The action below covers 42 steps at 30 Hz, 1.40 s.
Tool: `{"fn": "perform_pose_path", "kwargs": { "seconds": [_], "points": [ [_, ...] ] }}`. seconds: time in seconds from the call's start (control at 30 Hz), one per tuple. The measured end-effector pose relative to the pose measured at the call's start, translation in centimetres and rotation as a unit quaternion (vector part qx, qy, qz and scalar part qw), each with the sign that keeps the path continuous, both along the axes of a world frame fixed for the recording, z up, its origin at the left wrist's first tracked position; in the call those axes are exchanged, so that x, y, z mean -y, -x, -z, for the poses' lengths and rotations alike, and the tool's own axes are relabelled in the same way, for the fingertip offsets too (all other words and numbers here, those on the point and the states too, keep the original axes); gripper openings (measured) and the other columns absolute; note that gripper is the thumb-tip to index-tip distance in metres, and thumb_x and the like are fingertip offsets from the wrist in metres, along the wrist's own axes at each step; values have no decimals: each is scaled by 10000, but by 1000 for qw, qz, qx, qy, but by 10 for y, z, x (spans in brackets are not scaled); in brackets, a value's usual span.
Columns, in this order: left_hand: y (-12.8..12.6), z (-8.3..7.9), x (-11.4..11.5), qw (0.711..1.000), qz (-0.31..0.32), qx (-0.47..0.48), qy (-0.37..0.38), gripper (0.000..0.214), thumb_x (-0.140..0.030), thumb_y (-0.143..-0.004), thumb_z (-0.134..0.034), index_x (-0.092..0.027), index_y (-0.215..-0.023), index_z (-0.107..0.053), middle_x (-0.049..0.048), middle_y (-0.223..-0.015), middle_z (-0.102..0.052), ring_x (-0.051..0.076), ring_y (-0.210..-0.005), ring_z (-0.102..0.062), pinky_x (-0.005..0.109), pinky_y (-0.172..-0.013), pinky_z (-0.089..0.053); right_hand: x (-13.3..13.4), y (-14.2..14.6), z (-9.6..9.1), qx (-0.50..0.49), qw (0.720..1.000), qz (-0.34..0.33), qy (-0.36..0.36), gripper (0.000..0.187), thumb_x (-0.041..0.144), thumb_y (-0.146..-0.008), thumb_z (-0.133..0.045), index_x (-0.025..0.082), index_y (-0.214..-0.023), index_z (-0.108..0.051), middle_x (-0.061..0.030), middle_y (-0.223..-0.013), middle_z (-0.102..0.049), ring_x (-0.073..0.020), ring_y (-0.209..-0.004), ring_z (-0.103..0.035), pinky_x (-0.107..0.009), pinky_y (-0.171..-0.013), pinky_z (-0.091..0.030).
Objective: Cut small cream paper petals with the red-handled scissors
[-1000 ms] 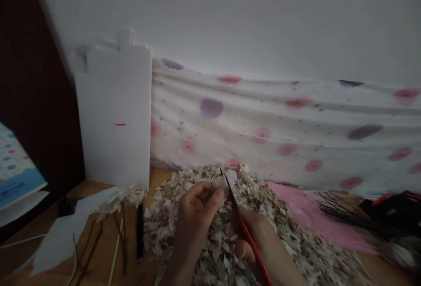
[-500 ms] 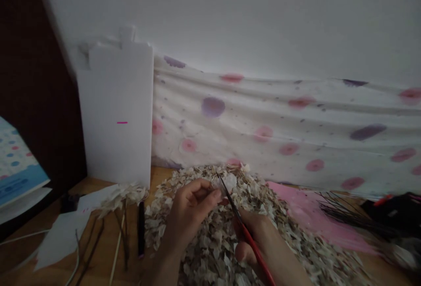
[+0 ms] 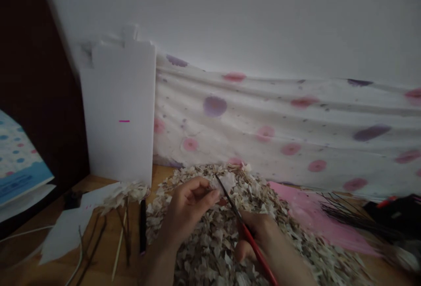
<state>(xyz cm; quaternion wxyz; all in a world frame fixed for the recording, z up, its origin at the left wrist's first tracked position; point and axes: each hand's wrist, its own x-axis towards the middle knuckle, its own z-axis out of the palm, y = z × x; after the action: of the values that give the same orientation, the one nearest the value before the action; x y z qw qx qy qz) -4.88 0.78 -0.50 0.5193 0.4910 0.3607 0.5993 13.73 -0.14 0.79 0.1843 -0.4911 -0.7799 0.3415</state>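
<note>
My left hand [image 3: 187,207] is closed in a pinch on a small pale scrap [image 3: 225,181], held just above a big heap of whitish shreds [image 3: 217,242]. My right hand [image 3: 259,237] grips red-handled scissors [image 3: 245,233]. Their dark blades [image 3: 226,196] point up and left and meet the scrap at my left fingertips. Both forearms come in from the bottom edge over the heap.
A white board [image 3: 120,115] leans on the wall at the left, a spotted cloth [image 3: 286,132] hangs behind. On the wooden table lie a black pen [image 3: 142,227], thin sticks [image 3: 120,242], white paper [image 3: 66,233], pink paper [image 3: 309,216] and dark twigs [image 3: 348,218]. A patterned booklet [image 3: 19,163] is far left.
The view has drifted slightly; both hands and the scissors stay at the scrap, with the blades shifted a little to the left.
</note>
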Motion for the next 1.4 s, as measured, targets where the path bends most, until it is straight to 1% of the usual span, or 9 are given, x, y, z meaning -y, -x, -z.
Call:
{"fn": "perform_pose_path", "kwargs": {
  "seconds": [0.27,0.43,0.57,0.63,0.83,0.97,1.07,1.2,1.4],
  "points": [
    [-2,-6,3,1000,-22,14,8,208,-361,-765,-761,-177,-722,-673,29,-736,-753,169,-754,-704,237,-729,-507,-9,-13,7,-105,993,33,-43,738,936,-663,-488,210,-586,-386,54,-563,-313,-111,-545,-258,-239,-492,-242],
    [-9,-3,1,999,-33,-3,20,231,-390,-758,-761,-181,-725,-667,28,-725,-741,166,-729,-678,234,-685,-483,-13,-25,33,-277,959,8,-66,906,982,-669,-362,178,-1012,-599,47,-606,-415,-126,-509,-346,-242,-476,-314],
    [-16,-4,4,998,-48,-42,17,234,-403,-760,-751,-182,-718,-689,22,-696,-700,159,-684,-627,233,-637,-445,-13,-14,33,-337,935,12,-106,625,795,-782,-561,187,-922,-580,-9,-703,-549,-139,-553,-456,-258,-524,-419],
    [-19,-6,6,998,-41,-55,6,214,-381,-773,-737,-185,-700,-693,14,-683,-671,154,-676,-607,230,-627,-437,-12,-5,24,-360,923,71,-114,459,617,-815,-684,207,-763,-484,-27,-753,-604,-130,-567,-486,-244,-527,-432],
    [-24,-12,10,995,-27,-88,-29,145,-295,-793,-713,-187,-697,-697,16,-750,-648,150,-738,-600,218,-665,-447,-11,5,5,-366,918,102,-109,495,560,-779,-743,217,-658,-407,16,-587,-529,-89,-460,-394,-210,-422,-348],
    [-24,-11,11,998,-5,-62,-12,302,-442,-836,-679,-176,-700,-724,22,-683,-651,143,-676,-582,223,-637,-437,-12,4,3,-418,902,95,-54,542,540,-729,-794,219,-646,-365,51,-555,-465,-64,-437,-356,-183,-396,-317],
    [-24,-10,11,997,36,64,36,477,-596,-863,-575,-164,-825,-776,40,-614,-654,144,-601,-580,240,-597,-452,-14,5,4,-482,874,44,35,553,492,-725,-814,225,-663,-333,71,-550,-449,-43,-388,-330,-168,-363,-290],
    [-25,-11,13,990,83,103,57,341,-490,-781,-723,-198,-945,-789,25,-654,-667,124,-566,-560,224,-548,-436,-16,7,12,-539,829,-12,147,530,467,-734,-820,232,-685,-347,117,-461,-353,-29,-341,-250,-152,-341,-259],
    [-26,-11,13,990,117,49,60,309,-447,-706,-807,-204,-896,-791,35,-734,-695,124,-649,-582,211,-590,-423,-17,5,23,-530,818,-14,222,474,484,-715,-837,221,-717,-442,126,-446,-329,-33,-357,-223,-139,-335,-273]
  ]
}}
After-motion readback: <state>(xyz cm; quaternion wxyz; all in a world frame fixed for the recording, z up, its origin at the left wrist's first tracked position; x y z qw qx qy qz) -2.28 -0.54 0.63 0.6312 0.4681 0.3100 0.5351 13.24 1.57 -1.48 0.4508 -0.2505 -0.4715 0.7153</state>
